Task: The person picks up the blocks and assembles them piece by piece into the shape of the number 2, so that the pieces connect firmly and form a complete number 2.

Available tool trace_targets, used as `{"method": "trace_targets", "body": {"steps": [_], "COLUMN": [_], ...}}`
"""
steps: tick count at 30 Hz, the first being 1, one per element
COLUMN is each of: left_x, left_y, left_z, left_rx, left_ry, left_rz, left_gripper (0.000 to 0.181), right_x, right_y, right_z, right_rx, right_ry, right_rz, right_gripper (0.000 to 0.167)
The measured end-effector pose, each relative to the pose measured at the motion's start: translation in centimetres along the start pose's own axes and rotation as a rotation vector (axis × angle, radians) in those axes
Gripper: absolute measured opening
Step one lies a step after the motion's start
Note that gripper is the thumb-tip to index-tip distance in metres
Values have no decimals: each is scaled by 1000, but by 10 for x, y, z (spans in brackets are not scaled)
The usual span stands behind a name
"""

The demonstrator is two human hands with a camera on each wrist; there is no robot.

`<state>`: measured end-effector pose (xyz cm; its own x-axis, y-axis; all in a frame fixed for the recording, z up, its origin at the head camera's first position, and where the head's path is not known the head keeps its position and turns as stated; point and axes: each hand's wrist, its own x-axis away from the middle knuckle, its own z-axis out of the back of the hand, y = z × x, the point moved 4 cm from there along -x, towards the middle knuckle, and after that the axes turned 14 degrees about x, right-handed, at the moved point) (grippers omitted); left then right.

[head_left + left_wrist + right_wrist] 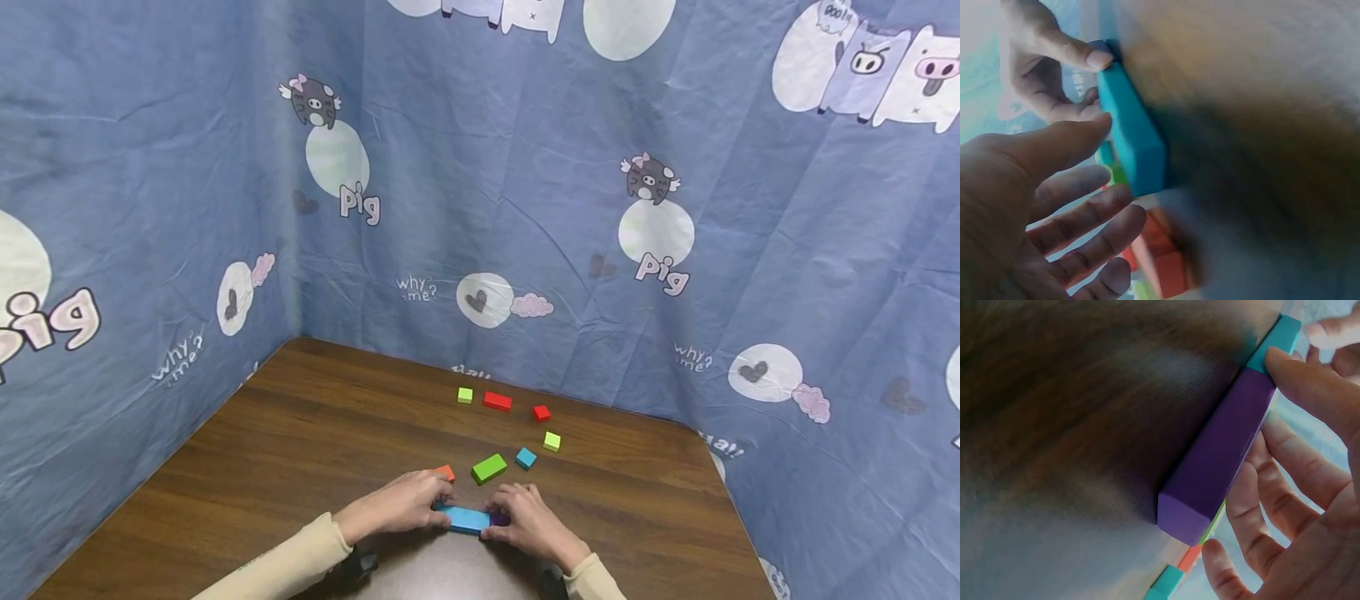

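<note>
A long blue block lies near the front of the table, end to end with a purple block on its right. My left hand is at the blue block's left end. Its thumb touches the block's edge, and the other fingers are spread loosely beside it in the left wrist view. My right hand pinches the purple block close to the seam, thumb on the near side and fingers behind. In the head view that hand covers much of the purple block. An orange block sits just beyond my left fingers.
Beyond my hands lie a green block, a small blue block, a yellow-green cube, a small red block, a longer red block and another yellow-green cube. Patterned blue cloth hangs around the wooden table.
</note>
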<state>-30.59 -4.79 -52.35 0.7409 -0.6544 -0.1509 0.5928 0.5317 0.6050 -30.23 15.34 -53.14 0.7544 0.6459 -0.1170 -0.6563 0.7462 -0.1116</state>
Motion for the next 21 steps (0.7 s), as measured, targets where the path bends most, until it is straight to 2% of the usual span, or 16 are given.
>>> {"method": "trace_targets", "body": {"steps": [3,10,16,21], "left_x": [-3,-9,-11,-12], "left_y": [3,4,-3,-12], "left_z": [9,37,55,64], "left_rx": [7,50,74,81], "left_ry": [21,132,189,234], "left_rz": [-4,16,48,74], "left_gripper": [31,39,38,38], "right_x": [0,0,-1,-2], "right_y": [0,-1,0,0], "right_z": [1,1,0,0], "right_rx": [6,8,13,19], "right_ry": [3,-6,-12,-6], "right_rz": [3,5,-4,-8], "right_gripper": [28,28,28,27]}}
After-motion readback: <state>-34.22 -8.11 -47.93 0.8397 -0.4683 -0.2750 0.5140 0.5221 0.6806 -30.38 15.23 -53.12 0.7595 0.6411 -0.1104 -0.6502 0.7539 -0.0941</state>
